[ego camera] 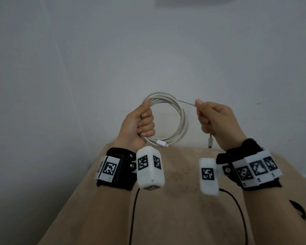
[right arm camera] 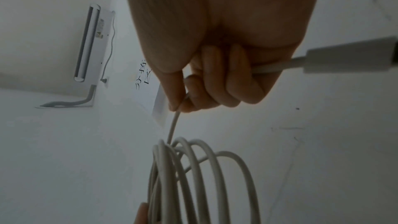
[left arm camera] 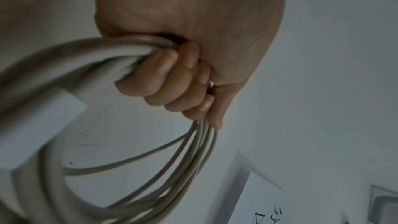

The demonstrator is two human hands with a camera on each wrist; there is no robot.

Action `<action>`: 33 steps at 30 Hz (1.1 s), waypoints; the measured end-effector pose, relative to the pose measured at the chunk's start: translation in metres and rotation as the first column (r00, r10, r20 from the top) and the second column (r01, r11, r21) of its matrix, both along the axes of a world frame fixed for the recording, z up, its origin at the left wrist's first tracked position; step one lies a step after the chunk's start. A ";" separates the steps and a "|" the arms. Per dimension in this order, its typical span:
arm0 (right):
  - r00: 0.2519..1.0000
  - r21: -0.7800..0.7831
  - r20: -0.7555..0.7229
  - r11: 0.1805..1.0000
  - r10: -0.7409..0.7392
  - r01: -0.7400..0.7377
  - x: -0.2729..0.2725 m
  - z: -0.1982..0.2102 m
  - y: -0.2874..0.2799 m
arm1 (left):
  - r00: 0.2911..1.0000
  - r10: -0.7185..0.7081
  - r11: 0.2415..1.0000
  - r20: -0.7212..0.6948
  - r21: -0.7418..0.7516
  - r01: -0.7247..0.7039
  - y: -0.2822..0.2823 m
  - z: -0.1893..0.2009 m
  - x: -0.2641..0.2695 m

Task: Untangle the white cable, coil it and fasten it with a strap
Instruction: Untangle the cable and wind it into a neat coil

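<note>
The white cable point(ego camera: 181, 119) is wound into several round loops and held up in front of the wall. My left hand point(ego camera: 142, 123) grips the left side of the coil point(left arm camera: 133, 164) in a fist, thumb on top. One white plug point(ego camera: 160, 143) sticks out at the bottom of the coil. My right hand point(ego camera: 213, 119) pinches the free end of the cable point(right arm camera: 173, 129) between thumb and forefinger, to the right of the coil. That end runs through the fist, and its plug point(ego camera: 210, 141) hangs below the hand point(right arm camera: 349, 55). No strap is in view.
A beige-covered surface point(ego camera: 175, 200) lies below the hands, with black camera leads point(ego camera: 238, 206) trailing over it. A pale wall point(ego camera: 148, 50) stands close behind. A wall-mounted unit point(right arm camera: 88, 43) and a paper sign point(right arm camera: 144, 72) show in the right wrist view.
</note>
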State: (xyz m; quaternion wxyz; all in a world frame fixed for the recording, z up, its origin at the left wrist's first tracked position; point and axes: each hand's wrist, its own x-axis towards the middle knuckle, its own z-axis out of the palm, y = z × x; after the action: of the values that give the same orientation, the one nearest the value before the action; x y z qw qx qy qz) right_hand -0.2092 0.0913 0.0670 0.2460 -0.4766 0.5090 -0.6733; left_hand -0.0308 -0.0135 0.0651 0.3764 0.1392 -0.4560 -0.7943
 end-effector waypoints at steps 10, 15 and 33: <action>0.937 -0.066 0.285 0.979 0.204 -0.193 0.015 -0.003 -0.014 | 0.991 0.047 0.996 -0.128 0.076 -0.037 0.001 0.000 -0.006; 0.953 0.004 0.264 0.988 0.148 -0.154 0.011 -0.009 -0.019 | 0.986 0.076 0.995 -0.151 0.083 -0.064 0.001 0.000 -0.006; 0.781 -0.130 0.517 0.934 0.350 -0.332 0.036 -0.003 -0.019 | 0.951 0.216 0.972 -0.221 0.143 -0.187 0.005 -0.001 -0.011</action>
State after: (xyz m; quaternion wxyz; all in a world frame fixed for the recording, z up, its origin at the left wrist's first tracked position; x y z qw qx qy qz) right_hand -0.1732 0.0721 0.0641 0.4872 -0.3590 0.3153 -0.7310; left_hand -0.0418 -0.0086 0.0637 0.4979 0.1125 -0.3427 -0.7887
